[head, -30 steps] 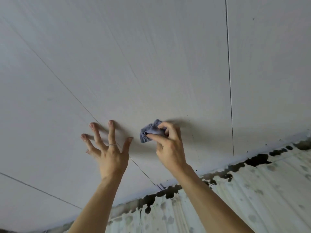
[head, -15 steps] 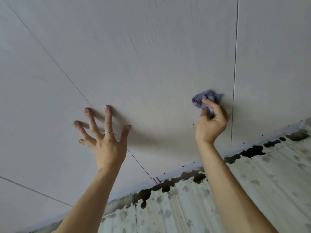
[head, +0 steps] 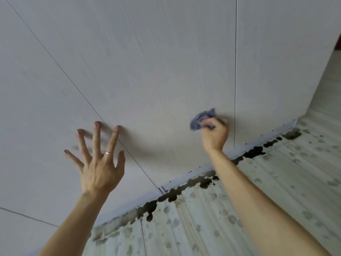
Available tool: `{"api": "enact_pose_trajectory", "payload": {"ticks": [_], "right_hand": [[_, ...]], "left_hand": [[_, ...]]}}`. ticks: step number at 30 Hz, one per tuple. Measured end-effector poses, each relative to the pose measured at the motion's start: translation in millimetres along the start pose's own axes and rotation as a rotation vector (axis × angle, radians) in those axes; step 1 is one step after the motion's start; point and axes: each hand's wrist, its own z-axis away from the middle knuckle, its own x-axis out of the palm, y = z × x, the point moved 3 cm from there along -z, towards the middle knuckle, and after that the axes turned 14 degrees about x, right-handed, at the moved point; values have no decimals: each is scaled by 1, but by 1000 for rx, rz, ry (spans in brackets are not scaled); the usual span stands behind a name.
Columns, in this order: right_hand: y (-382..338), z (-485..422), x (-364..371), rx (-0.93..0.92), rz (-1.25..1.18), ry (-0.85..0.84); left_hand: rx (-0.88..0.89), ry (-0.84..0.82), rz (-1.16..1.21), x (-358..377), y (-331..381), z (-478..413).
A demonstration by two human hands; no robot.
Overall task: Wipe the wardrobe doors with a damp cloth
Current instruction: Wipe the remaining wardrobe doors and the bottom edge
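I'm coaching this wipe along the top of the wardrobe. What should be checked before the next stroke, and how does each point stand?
1. Grip: the right hand holds the cloth in curled fingers. Ok.
2. Contact: the cloth looks pressed to the door. Ok.
3. Bracing: the left hand is spread, fingertips on the door. Ok.
4. Coverage: the cloth is bunched into a wad, not spread flat. Not ok.
5. Dampness of the cloth: cannot tell.

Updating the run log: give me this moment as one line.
phase: wiping | right hand: grips cloth against wardrobe | left hand: spread, fingertips on wardrobe
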Motion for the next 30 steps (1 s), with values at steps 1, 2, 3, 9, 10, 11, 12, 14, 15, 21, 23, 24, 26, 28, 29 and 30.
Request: {"api": "enact_pose_trajectory", "payload": {"ticks": [1,2,3,9,10,11,12,14,15,21,23,24,26,28,29,30], "right_hand": [[6,-18,-8,139,-86,43],[9,-28,-14,241,-171,105],[9,-29,-13,292,-237,174],[-5,76,53,211,-272,186],[2,95,62,139,-214,117],[10,111,70,55,-140,24],[18,124,75,-26,-57,-79],[32,131,74,-112,79,-252],[33,126,68,-109,100,-294],[67,23,0,333,10,70],[84,0,-21,446,14,130],[87,-6,-28,484,13,164],[89,-6,-29,516,-13,211],[87,9,-18,554,-56,224],[90,21,-8,586,-64,226],[96,35,2,620,-70,218]], "left_hand": [[2,-5,-11,0,-1,1],[4,-12,-17,1,-1,2],[5,-17,-22,2,-2,4],[-8,16,-27,13,-5,5],[-7,20,-18,16,-5,4],[-11,22,-10,18,-5,4],[-13,26,-1,19,-5,5],[-21,35,20,24,-2,6],[-26,42,29,25,-1,7],[-14,117,58,45,7,5],[-23,135,59,56,9,7],[-29,154,55,60,10,6],[-37,188,37,68,8,5],[-30,216,19,74,5,3],[-28,227,8,76,2,2],[-26,234,-1,78,1,1]]}}
